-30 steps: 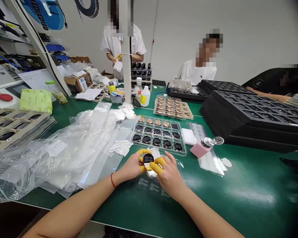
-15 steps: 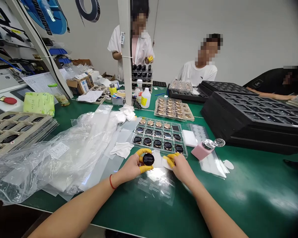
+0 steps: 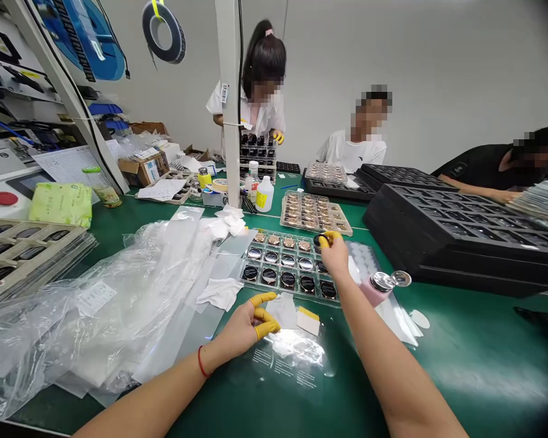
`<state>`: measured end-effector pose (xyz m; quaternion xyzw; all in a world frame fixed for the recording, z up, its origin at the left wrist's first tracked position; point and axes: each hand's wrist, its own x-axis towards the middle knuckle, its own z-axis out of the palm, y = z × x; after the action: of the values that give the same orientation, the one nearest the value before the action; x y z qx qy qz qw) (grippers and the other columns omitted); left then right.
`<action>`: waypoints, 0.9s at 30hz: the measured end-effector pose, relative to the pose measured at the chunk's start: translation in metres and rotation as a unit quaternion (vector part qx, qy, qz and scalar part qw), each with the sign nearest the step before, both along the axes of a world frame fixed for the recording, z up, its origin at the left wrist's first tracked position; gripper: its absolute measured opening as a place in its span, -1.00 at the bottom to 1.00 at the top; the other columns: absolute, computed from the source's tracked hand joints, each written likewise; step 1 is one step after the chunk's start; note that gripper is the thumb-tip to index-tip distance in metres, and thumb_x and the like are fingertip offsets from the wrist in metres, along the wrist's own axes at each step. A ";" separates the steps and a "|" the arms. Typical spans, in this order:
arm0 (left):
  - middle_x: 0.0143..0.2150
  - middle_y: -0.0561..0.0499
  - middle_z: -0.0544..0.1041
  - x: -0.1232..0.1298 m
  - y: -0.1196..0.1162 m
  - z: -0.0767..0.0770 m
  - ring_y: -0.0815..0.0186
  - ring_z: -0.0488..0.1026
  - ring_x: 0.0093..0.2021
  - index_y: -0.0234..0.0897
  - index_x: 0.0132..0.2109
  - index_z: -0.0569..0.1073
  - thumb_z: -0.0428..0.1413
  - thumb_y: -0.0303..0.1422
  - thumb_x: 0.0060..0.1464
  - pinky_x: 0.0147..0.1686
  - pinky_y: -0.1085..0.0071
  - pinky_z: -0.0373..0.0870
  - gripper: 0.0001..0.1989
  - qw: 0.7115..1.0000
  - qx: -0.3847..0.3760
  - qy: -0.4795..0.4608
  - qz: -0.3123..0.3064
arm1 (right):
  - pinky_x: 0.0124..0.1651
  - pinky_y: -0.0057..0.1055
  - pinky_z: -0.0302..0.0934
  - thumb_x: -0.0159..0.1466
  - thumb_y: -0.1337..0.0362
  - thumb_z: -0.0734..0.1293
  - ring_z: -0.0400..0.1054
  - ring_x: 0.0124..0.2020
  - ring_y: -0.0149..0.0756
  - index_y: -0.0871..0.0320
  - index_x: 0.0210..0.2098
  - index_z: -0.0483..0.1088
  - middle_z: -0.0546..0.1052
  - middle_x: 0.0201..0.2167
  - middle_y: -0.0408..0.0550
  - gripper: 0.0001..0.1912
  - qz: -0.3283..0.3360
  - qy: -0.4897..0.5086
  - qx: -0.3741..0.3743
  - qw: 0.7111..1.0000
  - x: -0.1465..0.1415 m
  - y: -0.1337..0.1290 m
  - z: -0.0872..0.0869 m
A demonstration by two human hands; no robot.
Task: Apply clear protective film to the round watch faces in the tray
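My right hand (image 3: 333, 252), wearing yellow finger cots, pinches a dark round watch head (image 3: 320, 239) at the back right compartment of a clear plastic tray (image 3: 238, 281). Rows of round watch heads (image 3: 287, 280) with black faces fill the front of this tray, and gold-coloured ones (image 3: 287, 242) lie in its back row. Empty and with fingers apart, my left hand (image 3: 244, 322) hovers by a white cloth (image 3: 282, 309). Beside the cloth lies a small white card with a yellow edge (image 3: 307, 322). Under them is clear film with white print (image 3: 283, 365).
A pink pump bottle (image 3: 375, 290) stands right of the tray. Large black trays (image 3: 461, 243) rise at the right, and crumpled plastic bags (image 3: 119, 304) cover the left. Behind are a tray of gold parts (image 3: 347, 226), a white bottle (image 3: 265, 194), a post (image 3: 231, 109) and several co-workers.
The watch head has gone from my left hand to my right, which moved up to the tray's back right. The yellow-edged card my right hand held now lies on the film.
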<state>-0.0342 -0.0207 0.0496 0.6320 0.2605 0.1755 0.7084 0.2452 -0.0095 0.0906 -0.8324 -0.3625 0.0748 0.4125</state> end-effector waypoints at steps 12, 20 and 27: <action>-0.40 -0.03 0.55 0.002 -0.002 -0.003 0.22 0.54 -0.26 -0.36 0.06 0.33 0.20 -0.34 -0.05 -0.13 0.26 0.38 -0.50 1.000 -0.013 -0.014 0.004 | 0.09 -0.05 0.01 0.20 0.22 0.24 0.00 0.18 0.05 0.13 -0.18 0.49 0.27 0.10 0.14 -0.73 -0.005 -0.117 -0.144 0.983 0.049 0.054 -0.050; -0.42 -0.02 0.54 0.003 -0.003 0.001 0.23 0.53 -0.30 -0.37 0.03 0.34 0.24 -0.33 -0.09 -0.15 0.26 0.39 -0.49 0.999 -0.034 -0.009 0.006 | -0.05 -0.10 0.07 0.07 0.18 0.35 0.19 -0.03 0.05 0.24 -0.36 0.44 0.44 -0.26 0.18 -0.76 0.031 -0.120 -0.141 0.982 0.037 0.058 -0.045; -0.44 0.02 0.51 0.002 -0.005 0.008 0.28 0.51 -0.35 -0.37 0.11 0.21 0.21 -0.22 -0.02 -0.13 0.22 0.39 -0.39 0.992 -0.116 -0.054 -0.011 | -0.22 -0.34 0.21 0.21 0.19 0.22 0.34 -0.32 -0.28 0.14 -0.14 0.35 0.48 -0.30 -0.04 -0.74 0.148 -0.070 -0.026 0.986 -0.044 -0.012 -0.010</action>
<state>-0.0325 -0.0262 0.0580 0.5378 0.2339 0.1701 0.7919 0.2011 -0.0215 0.0801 -0.7831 -0.5075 0.0862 0.3491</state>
